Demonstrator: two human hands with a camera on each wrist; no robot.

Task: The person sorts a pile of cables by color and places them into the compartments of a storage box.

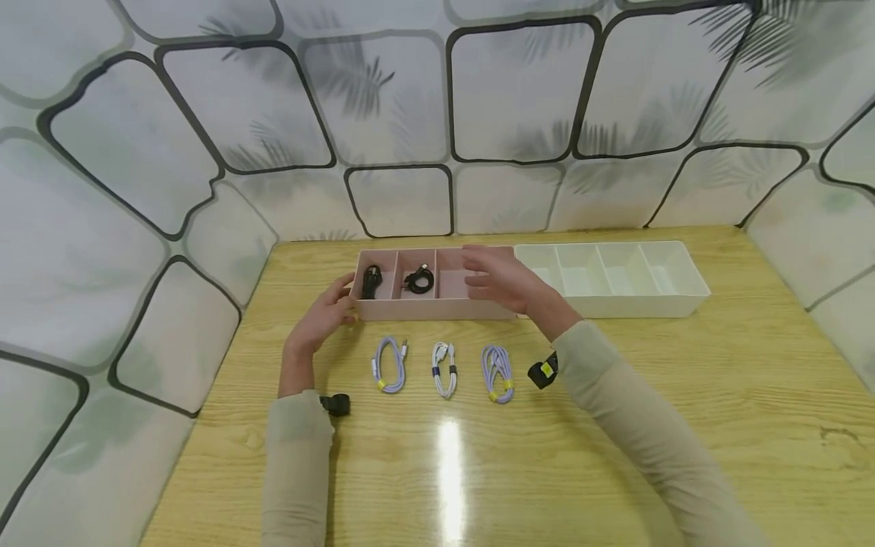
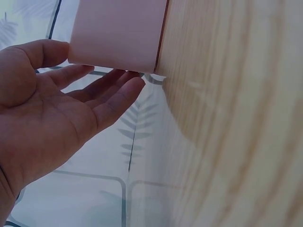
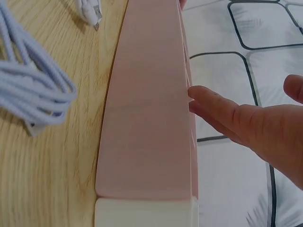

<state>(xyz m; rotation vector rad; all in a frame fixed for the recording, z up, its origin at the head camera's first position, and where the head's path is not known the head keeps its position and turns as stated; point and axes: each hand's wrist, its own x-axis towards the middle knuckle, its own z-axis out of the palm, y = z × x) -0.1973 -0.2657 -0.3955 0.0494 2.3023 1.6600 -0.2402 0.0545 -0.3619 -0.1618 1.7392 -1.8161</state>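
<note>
A pink divided box (image 1: 424,310) stands at the back of the table. A bundled black cable (image 1: 371,282) lies in its leftmost compartment, and a coiled black cable (image 1: 419,282) in the one beside it. My left hand (image 1: 321,317) is at the box's left end; in the left wrist view its spread fingers (image 2: 116,101) lie along the end wall's edge, thumb near the corner. Over the box's right part reaches my right hand (image 1: 507,279), fingers extended and holding nothing. It hides the compartments there. In the right wrist view, its fingertips are right at the rim.
A white divided box (image 1: 615,306) adjoins the pink one on the right. In front lie a lavender cable loop (image 1: 390,365), a white cable (image 1: 444,370) and a thicker lavender cable bundle (image 1: 497,372) on the wooden table (image 1: 683,395). Patterned fabric (image 1: 396,99) rises behind and at the sides.
</note>
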